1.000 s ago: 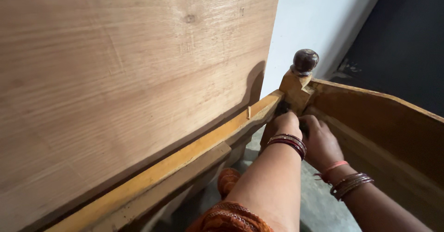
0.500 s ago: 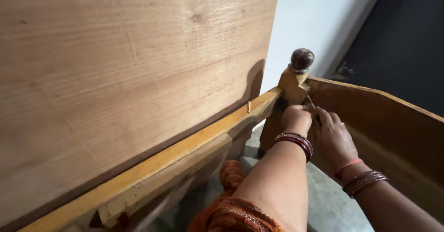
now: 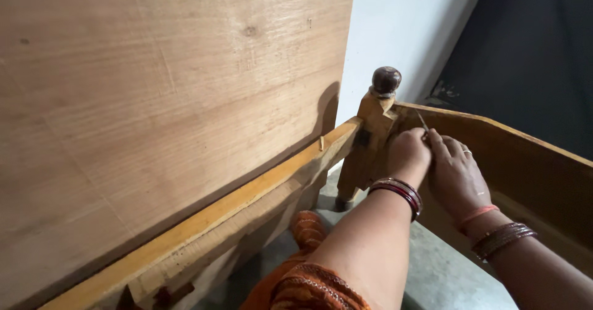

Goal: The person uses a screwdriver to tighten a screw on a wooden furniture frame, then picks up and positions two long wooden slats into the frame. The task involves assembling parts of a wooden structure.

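Where our fingertips meet, just under the corner post (image 3: 370, 143), we pinch a thin pale sliver (image 3: 422, 121) that sticks up slantwise against the top edge of the side board (image 3: 525, 162); whether it is a nail, a splinter or a slip of wire we cannot tell. Our right hand (image 3: 457, 177) has its fingers drawn narrow about the sliver's lower end, and our left hand (image 3: 407, 155) is curled into a loose fist pressed beside it, touching the post; what that fist holds, if anything, is hidden. Red and dark bangles (image 3: 398, 192) sit on both wrists. Outward from there, the post carries a dark round knob (image 3: 386, 80) and joins a long yellowish rail (image 3: 247, 199), above which leans a broad plywood sheet (image 3: 154, 100). We judge the work at this joint to be midway: the sliver stands mostly proud of the wood, so seating or freeing it remains.
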